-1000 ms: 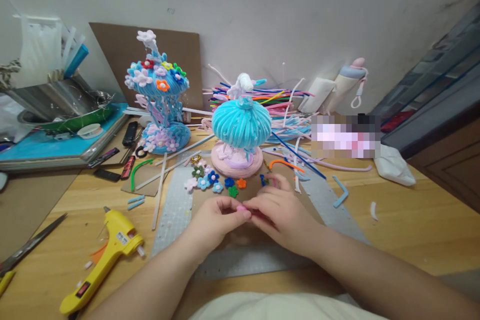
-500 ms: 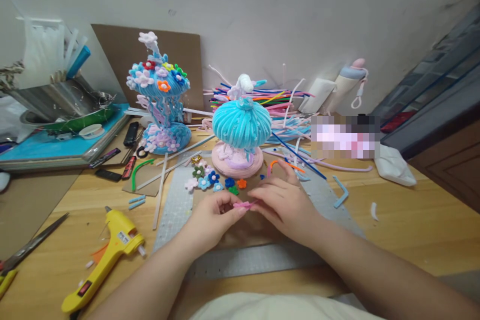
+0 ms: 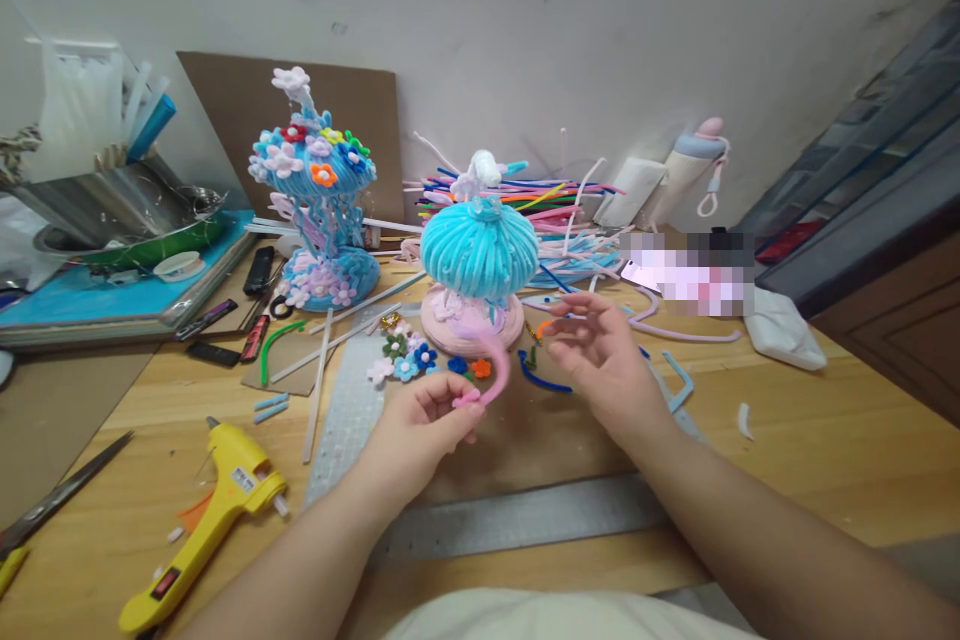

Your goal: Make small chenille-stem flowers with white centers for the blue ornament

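Note:
My left hand (image 3: 424,417) pinches one end of a pink pipe cleaner (image 3: 491,372), which curls upward from the fingers. My right hand (image 3: 604,360) hovers to its right with fingers spread and nothing in them, above a blue pipe cleaner piece (image 3: 541,381). Just beyond stands a turquoise pipe-cleaner mushroom (image 3: 478,253) on a pink base. Several small pipe-cleaner flowers (image 3: 411,360) lie in front of it on a cardboard sheet (image 3: 540,430).
A flower-covered blue mushroom model (image 3: 319,190) stands at back left. A yellow glue gun (image 3: 206,515) and scissors (image 3: 56,495) lie at front left. A heap of coloured pipe cleaners (image 3: 547,205) lies against the wall. A metal ruler (image 3: 517,520) lies near me.
My right hand let go of the pink pipe cleaner and rose to the right, opening. The pipe cleaner now curls up from my left hand alone.

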A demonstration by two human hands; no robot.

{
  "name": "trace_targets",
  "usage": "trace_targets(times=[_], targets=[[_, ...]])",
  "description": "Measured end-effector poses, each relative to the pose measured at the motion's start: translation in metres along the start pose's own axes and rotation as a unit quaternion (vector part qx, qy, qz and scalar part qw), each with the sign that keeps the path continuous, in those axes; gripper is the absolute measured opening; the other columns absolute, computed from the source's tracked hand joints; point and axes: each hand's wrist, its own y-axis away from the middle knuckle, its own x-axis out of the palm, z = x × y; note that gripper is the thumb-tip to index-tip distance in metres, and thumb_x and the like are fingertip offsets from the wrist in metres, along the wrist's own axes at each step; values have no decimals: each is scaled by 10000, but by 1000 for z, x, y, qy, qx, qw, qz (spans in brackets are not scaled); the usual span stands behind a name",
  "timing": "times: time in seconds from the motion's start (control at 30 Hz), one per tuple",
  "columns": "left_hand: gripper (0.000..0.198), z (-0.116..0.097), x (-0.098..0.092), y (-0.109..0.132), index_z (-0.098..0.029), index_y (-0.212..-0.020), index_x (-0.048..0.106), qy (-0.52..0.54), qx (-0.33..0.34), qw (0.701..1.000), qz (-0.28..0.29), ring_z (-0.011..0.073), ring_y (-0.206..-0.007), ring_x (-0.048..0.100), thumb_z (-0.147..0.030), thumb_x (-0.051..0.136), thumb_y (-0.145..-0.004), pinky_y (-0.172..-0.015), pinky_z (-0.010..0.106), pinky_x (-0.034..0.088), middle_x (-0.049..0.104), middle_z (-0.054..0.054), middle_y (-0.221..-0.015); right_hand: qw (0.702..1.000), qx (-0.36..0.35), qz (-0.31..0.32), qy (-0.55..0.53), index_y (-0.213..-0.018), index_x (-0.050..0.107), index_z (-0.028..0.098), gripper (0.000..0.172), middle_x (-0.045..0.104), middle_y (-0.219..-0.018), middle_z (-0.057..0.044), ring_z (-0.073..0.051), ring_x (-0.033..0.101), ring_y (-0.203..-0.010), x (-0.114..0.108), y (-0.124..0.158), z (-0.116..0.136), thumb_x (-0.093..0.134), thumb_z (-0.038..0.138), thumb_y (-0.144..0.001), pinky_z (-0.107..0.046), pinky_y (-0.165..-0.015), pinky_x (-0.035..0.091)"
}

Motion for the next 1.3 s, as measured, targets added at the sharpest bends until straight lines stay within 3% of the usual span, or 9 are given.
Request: trace_targets(times=[0.07, 0.2, 0.3, 0.4, 0.47, 0.7, 1.13, 1.2, 1.3], targets=[[236, 1, 2, 0, -145, -761, 549, 25, 7, 999, -22, 76, -536, 472, -342, 659, -691, -487, 177, 341, 529, -31, -616, 992, 64, -19, -110, -1119, 464, 265, 343, 506, -1044, -47, -155, 550, -839, 5, 4, -5, 584, 383, -821, -265, -636, 471], [191, 6, 6, 0, -143, -731, 551, 11, 34, 999, -14, 79, -551, 461, -310, 641, -711, -524, 189, 364, 535, -25, -619, 933, 174, 169, -265, -1015, 586, 199, 255, 579, -940, -66, -135, 552, -726, 22, 22, -4, 573, 383, -839, -228, -536, 427], [155, 10, 10, 2, -141, -719, 549, -31, 56, 998, -1, 99, -600, 475, -285, 605, -732, -575, 213, 377, 543, -7, -650, 888, 213, 204, -354, -844, 624, 166, 181, 595, -827, -39, -90, 536, -615, 29, 32, 2, 594, 345, -836, -201, -506, 391], [141, 10, 12, 6, -145, -684, 544, -124, 73, 989, 16, 103, -592, 446, -268, 568, -748, -560, 219, 351, 510, -12, -626, 812, 279, 231, -458, -759, 600, 162, 184, 479, -589, 46, -22, 365, -392, 28, 33, 4, 598, 332, -831, -157, -400, 284], [148, 9, 13, 9, -152, -644, 522, -184, 84, 979, 34, 96, -564, 407, -249, 544, -753, -530, 213, 322, 474, -25, -591, 781, 317, 241, -480, -716, 587, 150, 177, 359, -515, 82, -4, 229, -349, 25, 32, 3, 608, 292, -819, -140, -365, 193], [122, 8, 9, 9, -172, -584, 432, -230, 83, 968, 49, 87, -544, 345, -147, 496, -684, -487, 202, 261, 412, -47, -559, 808, 321, 214, -446, -660, 579, 125, 176, 275, -447, 95, -13, 164, -365, 25, 32, -2, 637, 239, -781, -146, -368, 122], [143, 3, 3, 9, -174, -591, 419, -206, 51, 974, 77, 86, -555, 335, -160, 521, -690, -499, 200, 247, 388, -52, -562, 800, 343, 206, -447, -657, 538, 140, 190, 295, -476, 95, -5, 120, -359, 27, 30, -2, 638, 261, -765, -152, -366, 101], [158, 3, 3, 9, -180, -611, 408, -159, 23, 982, 96, 77, -524, 317, -188, 537, -702, -478, 198, 235, 382, -60, -553, 829, 311, 233, -401, -676, 541, 146, 206, 281, -476, 92, -18, 149, -372, 27, 29, -1, 610, 297, -796, -156, -376, 125], [192, 4, 4, 9, -191, -635, 388, -75, -25, 987, 141, 64, -474, 296, -235, 554, -720, -448, 197, 213, 370, -77, -519, 924, 171, 205, -274, -956, 568, 191, 224, 454, -616, 21, -74, 365, -475, 24, 32, 3, 560, 376, -830, -186, -436, 304]])
